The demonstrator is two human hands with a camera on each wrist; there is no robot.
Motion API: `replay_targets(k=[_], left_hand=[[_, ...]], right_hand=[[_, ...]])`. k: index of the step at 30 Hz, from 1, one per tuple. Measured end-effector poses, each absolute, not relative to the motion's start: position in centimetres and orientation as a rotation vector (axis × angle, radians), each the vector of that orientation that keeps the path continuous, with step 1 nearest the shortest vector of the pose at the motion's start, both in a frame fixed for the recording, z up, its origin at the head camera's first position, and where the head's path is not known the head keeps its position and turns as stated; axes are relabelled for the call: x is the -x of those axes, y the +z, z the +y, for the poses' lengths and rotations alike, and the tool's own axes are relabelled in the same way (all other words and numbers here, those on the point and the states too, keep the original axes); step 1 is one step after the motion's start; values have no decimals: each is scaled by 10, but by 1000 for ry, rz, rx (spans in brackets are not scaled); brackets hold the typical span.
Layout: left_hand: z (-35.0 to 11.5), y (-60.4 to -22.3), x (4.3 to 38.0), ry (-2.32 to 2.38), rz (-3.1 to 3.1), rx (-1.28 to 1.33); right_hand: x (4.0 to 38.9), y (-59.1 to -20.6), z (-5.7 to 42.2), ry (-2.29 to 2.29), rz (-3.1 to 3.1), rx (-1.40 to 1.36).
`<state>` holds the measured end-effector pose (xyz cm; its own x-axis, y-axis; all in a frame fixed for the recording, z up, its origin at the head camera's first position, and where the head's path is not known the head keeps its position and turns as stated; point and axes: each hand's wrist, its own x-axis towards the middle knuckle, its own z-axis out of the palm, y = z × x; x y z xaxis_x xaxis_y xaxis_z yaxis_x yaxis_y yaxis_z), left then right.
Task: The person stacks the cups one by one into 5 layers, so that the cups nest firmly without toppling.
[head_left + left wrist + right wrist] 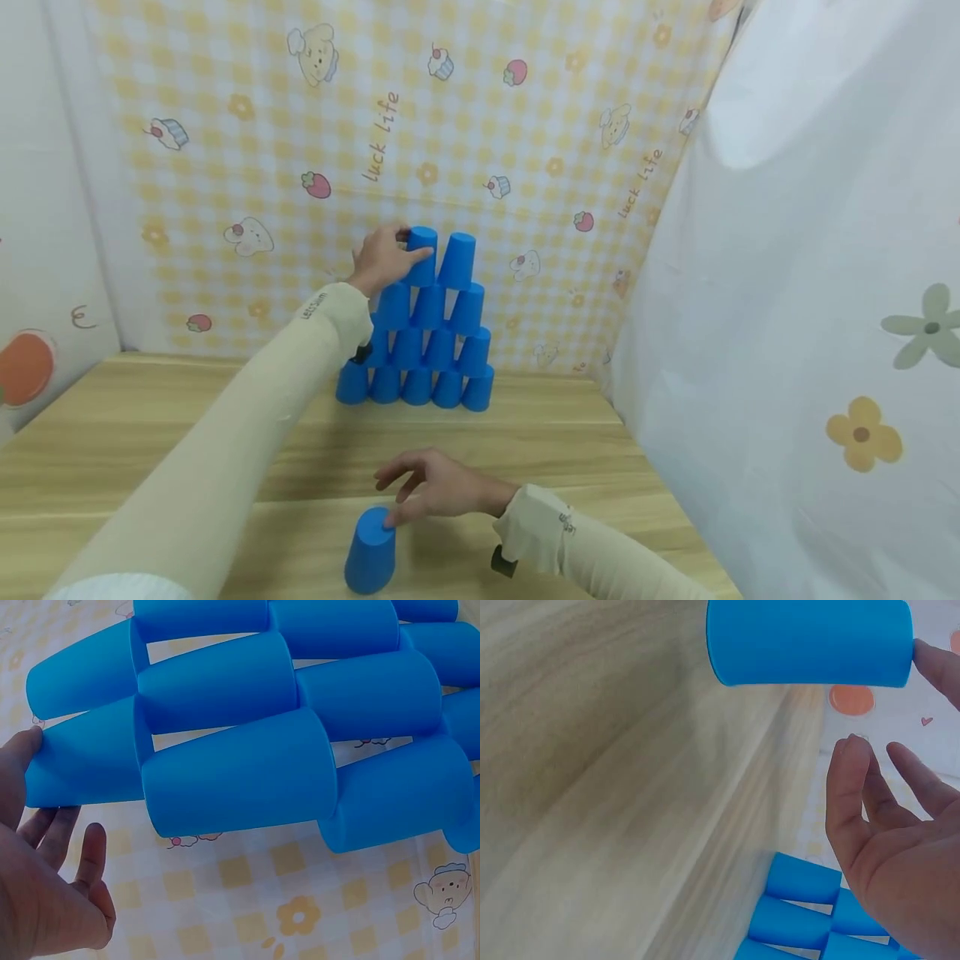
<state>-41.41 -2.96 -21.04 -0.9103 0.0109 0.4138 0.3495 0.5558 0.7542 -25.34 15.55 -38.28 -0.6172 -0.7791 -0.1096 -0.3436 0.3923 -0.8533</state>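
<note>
Blue upside-down cups (pixel 429 308) stand stacked as a stepped wall of several rows at the back of the table. My left hand (pixel 382 260) holds the left cup (pixel 423 262) of the top row, thumb on one side and fingers on the other; the left wrist view shows this cup (pixel 90 761) resting on the row beneath. Beside it on that row stands a second cup (pixel 457 262). Near the table's front, a single blue cup (pixel 370 554) stands upside down. Over it is my right hand (pixel 448 486), fingers spread and loosely bent, thumb at the cup's upturned base.
The wooden table (pixel 525 450) runs back to a yellow checked cloth (pixel 465 125) hanging close behind the stack. White cloth (pixel 765 333) with printed flowers hangs along the right side, and another white cloth (pixel 45 208) hangs on the left.
</note>
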Motion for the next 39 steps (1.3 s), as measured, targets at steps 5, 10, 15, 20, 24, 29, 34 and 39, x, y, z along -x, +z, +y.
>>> replay_targets(k=[5,10,15,20,24,29,34,39], left_hand=[[-30,-212,414,-1291,-2433,290],[-33,-213,413,-1283,-2444,284],[-36,-213,408,-1273,-2444,284],[-37,-223,403,-1285,-2430,275],[-41,-234,402,-1247,-2446,260],[-50,-242,400,-1201,-2469,242],[-58,-247,397,-1217,-2490,276],[-64,-254,389,-1243,-2507,288]], right_hand=[[253,-387,156,-1159,2109,971],[254,-390,158,-1153,2064,1002],[253,-394,160,-1158,2029,1012],[251,-400,160,-1172,2011,1031],[248,-402,161,-1169,2021,1036],[246,-406,160,-1166,2040,1042],[243,-409,159,-1171,2052,1052],[238,-411,160,-1185,2075,1043]])
